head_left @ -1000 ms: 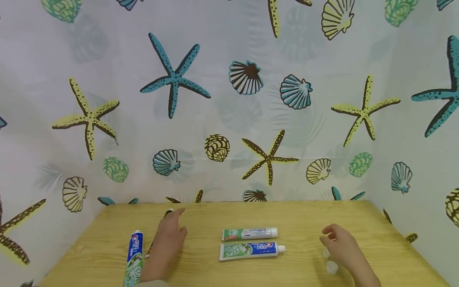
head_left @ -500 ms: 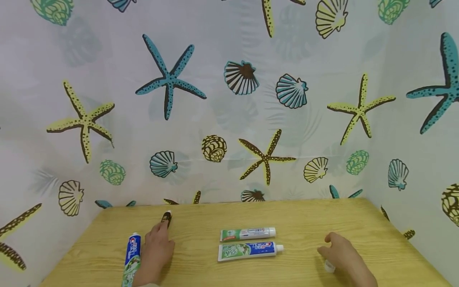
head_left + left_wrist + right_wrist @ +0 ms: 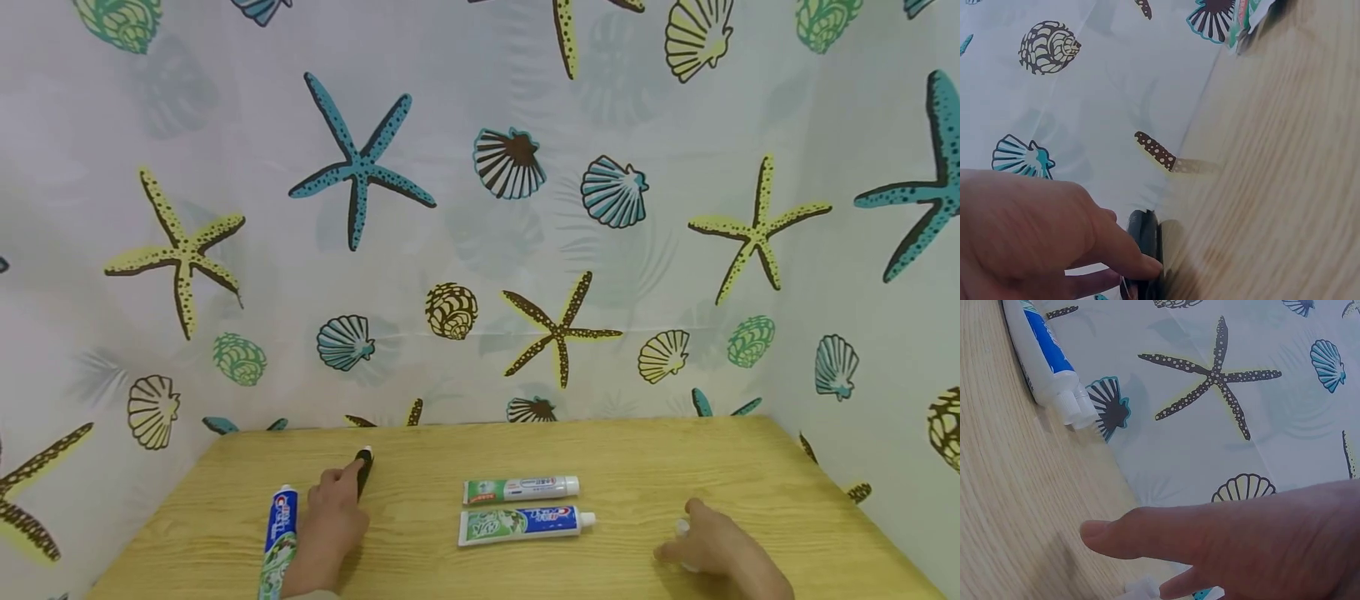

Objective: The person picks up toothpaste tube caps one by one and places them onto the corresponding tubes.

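My left hand (image 3: 332, 515) pinches a slim black tube with a white cap (image 3: 365, 468) at the left of the table. In the left wrist view the tube (image 3: 1142, 230) lies between the fingers, close to the wood. Left of that hand lies a blue and green Crest toothpaste tube (image 3: 279, 537). My right hand (image 3: 708, 542) is low at the right, thumb and index finger spread apart. Small whitish round pieces (image 3: 682, 527) sit beneath it, mostly hidden by the hand; in the right wrist view a whitish piece (image 3: 1141, 590) shows below the fingers.
Mid-table, a green and white toothpaste tube (image 3: 521, 489) lies just behind a second blue and green Crest tube (image 3: 525, 525), both caps pointing right. A curtain printed with starfish and shells (image 3: 465, 250) encloses the wooden table (image 3: 420, 567) at the back and sides.
My left hand has come down onto the black tube, taken hold of it and shifted it slightly right. My right hand has lowered over the whitish pieces, its thumb and finger spreading wider.
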`<state>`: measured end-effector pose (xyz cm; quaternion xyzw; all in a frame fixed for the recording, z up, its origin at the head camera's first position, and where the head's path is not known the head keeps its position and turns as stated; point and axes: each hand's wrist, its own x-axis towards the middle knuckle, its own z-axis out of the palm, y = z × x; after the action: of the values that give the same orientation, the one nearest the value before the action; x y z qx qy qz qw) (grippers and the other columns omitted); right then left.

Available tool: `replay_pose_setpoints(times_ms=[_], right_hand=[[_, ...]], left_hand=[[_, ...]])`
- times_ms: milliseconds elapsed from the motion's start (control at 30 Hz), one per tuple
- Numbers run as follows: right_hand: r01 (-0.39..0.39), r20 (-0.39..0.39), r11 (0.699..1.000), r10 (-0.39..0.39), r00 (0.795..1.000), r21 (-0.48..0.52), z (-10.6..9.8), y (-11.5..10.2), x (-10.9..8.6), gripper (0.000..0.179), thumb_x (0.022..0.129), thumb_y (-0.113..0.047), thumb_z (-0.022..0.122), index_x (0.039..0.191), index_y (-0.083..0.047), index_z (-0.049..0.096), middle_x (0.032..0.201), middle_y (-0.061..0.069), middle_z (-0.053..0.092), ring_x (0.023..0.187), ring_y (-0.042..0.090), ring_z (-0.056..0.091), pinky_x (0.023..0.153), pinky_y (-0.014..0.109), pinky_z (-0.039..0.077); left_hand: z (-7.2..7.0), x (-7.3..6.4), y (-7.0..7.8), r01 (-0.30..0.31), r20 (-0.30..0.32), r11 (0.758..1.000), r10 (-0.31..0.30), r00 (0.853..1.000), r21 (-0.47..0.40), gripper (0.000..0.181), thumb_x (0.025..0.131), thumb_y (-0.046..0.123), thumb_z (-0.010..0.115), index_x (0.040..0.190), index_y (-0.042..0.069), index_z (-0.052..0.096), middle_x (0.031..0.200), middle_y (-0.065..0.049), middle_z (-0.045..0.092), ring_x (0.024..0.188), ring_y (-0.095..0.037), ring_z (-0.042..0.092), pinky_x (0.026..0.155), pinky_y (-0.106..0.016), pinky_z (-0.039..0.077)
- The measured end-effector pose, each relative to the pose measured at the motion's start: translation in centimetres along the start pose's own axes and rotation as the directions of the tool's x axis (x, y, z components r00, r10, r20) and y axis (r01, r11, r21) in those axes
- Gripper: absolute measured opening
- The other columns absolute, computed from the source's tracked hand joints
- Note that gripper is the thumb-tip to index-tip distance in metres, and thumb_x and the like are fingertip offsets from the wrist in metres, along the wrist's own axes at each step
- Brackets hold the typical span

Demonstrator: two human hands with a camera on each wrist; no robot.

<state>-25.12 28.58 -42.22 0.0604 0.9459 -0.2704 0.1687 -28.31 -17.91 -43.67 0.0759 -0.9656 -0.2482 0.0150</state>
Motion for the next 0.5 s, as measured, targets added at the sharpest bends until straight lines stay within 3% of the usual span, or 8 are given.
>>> replay_pose_setpoints(times_ms=[100,233,367,500], right_hand=[[-0.035,0.036,0.999,0.034,0.999,0.032,0.1,-0.2,-0.1,0.097,0.081,-0.037,0.079,0.143,0.017,0.028,0.14,0.04,0.041,0.122,0.048,0.048,0.104,0.064,0.038],[-0.04,0.073,0.997,0.035,0.997,0.069,0.0,0.0,0.2,0.084,0.081,-0.013,0.07,0.144,0.018,0.024,0.136,0.037,0.045,0.103,0.039,0.05,0.095,0.054,0.044],[-0.02,0.087,0.998,0.014,0.996,0.061,0.3,1.1,1.9,0.077,0.076,0.001,0.059,0.144,0.016,0.026,0.127,0.03,0.053,0.096,0.037,0.049,0.083,0.047,0.042],[-0.006,0.071,1.0,0.004,0.997,0.029,0.8,2.7,3.7,0.078,0.073,0.003,0.06,0.145,0.012,0.031,0.122,0.023,0.057,0.096,0.035,0.05,0.078,0.043,0.042]], left_hand=[[0.0,-0.1,0.3,0.014,0.015,0.999,-0.014,1.0,-0.035,0.072,0.085,-0.009,0.058,0.151,0.01,0.036,0.144,-0.03,0.036,0.129,-0.051,0.038,0.095,-0.072,0.041],[0.2,-0.1,0.2,-0.013,-0.023,0.999,0.012,1.0,-0.049,0.069,0.083,-0.009,0.061,0.147,0.007,0.041,0.139,-0.033,0.039,0.124,-0.051,0.042,0.093,-0.067,0.045],[0.5,0.1,-0.1,-0.02,-0.039,0.999,0.018,0.999,-0.04,0.065,0.084,-0.004,0.063,0.146,0.004,0.042,0.134,-0.037,0.044,0.118,-0.053,0.046,0.09,-0.064,0.046],[0.6,0.2,-0.3,-0.021,-0.036,0.999,0.02,0.999,-0.029,0.063,0.086,-0.002,0.063,0.145,0.003,0.042,0.129,-0.035,0.051,0.112,-0.051,0.052,0.086,-0.062,0.048]])
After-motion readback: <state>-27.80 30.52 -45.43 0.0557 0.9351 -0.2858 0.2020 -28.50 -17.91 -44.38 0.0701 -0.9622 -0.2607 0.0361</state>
